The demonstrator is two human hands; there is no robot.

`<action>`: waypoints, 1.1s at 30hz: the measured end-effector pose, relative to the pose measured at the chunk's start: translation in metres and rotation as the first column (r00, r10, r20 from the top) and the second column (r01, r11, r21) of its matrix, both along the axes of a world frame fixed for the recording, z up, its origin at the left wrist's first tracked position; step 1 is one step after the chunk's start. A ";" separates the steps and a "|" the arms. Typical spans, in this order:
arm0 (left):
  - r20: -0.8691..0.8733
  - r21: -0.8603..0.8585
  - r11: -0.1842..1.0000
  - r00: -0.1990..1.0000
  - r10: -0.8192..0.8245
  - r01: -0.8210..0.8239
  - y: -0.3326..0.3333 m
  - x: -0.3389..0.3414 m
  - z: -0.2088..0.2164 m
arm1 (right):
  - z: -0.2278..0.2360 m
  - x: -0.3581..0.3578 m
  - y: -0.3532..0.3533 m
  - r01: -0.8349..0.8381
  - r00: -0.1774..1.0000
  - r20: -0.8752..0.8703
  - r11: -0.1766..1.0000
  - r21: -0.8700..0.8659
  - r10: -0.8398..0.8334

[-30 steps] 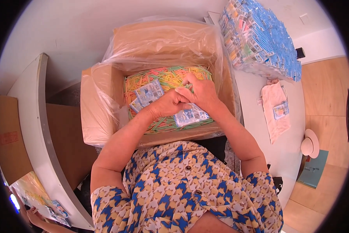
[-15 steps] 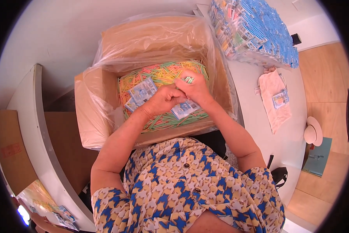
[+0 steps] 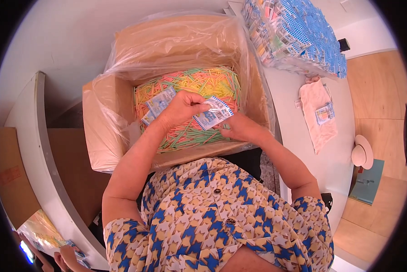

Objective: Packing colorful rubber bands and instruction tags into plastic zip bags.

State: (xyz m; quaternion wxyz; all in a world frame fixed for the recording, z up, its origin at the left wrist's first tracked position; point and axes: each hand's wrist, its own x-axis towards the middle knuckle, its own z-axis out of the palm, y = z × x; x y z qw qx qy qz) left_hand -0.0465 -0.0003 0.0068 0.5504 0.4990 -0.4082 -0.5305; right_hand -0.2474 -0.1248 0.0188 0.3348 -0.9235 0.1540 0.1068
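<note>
My left hand (image 3: 184,109) pinches the edge of a small printed clear packet (image 3: 214,113) with blue striped ends, holding it over the sticks. Just right of the packet, my right hand (image 3: 245,128) is low over the thin pastel sticks (image 3: 192,81), its fingers bent and slightly apart. The packet partly hides those fingertips, and no stick shows plainly between them. More of the same packets (image 3: 160,102) lie on the sticks beside my left wrist. All this is inside a cardboard box (image 3: 106,106) lined with a clear plastic bag (image 3: 162,52).
At the upper right, a large clear bag of blue-striped packets (image 3: 298,38) stands on the white table (image 3: 314,177). A pink cloth (image 3: 317,122) lies there with one packet on it. Another person's hand (image 3: 67,257) shows at the lower left, beyond a white panel (image 3: 42,131).
My left hand has risen and turned the packet upward into view. My right hand has come down and to the right; the green sticks that showed in it are no longer visible there.
</note>
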 end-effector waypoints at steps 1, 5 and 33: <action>0.001 0.001 1.000 1.000 0.001 -0.001 0.001 0.001 0.000 | 0.001 -0.001 -0.001 -0.001 1.000 -0.019 1.000 -0.020 0.001; -0.004 -0.011 0.997 0.997 0.072 -0.072 0.002 0.005 0.006 | 0.037 0.004 -0.025 0.172 0.982 -0.123 0.937 0.305 -0.140; -0.070 0.075 0.997 0.997 0.017 -0.012 0.002 0.007 0.006 | 0.085 0.039 -0.022 0.487 0.714 -0.012 0.484 0.727 -0.700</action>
